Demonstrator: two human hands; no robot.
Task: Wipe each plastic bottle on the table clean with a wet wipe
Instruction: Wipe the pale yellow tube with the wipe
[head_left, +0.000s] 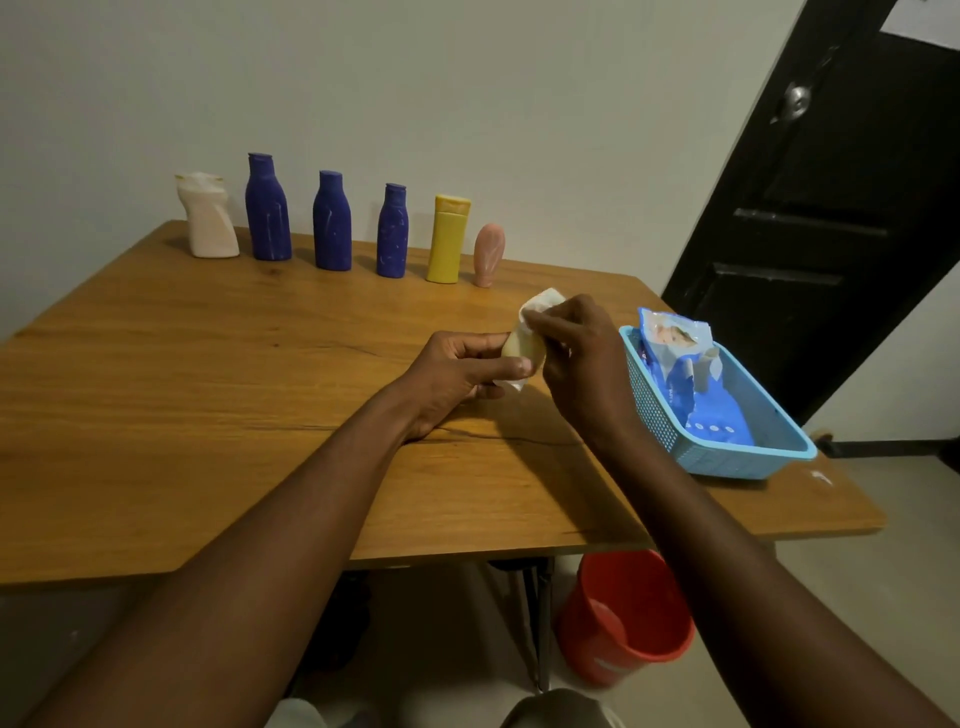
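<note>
My left hand (460, 371) grips a small pale yellow bottle (522, 349) above the middle of the wooden table (208, 395). My right hand (576, 353) pinches a white wet wipe (540, 303) against the bottle's upper end; most of the bottle is hidden by my fingers. Along the table's far edge stands a row of bottles: a white one (208, 215), three blue ones (267, 208) (332, 222) (392, 231), a yellow one (448, 240) and a small pink one (489, 254).
A light blue plastic basket (727, 452) sits at the table's right edge and holds a blue wet-wipe pack (675, 358). A red bucket (623, 618) stands on the floor under the table. A black door (831, 208) is at the right.
</note>
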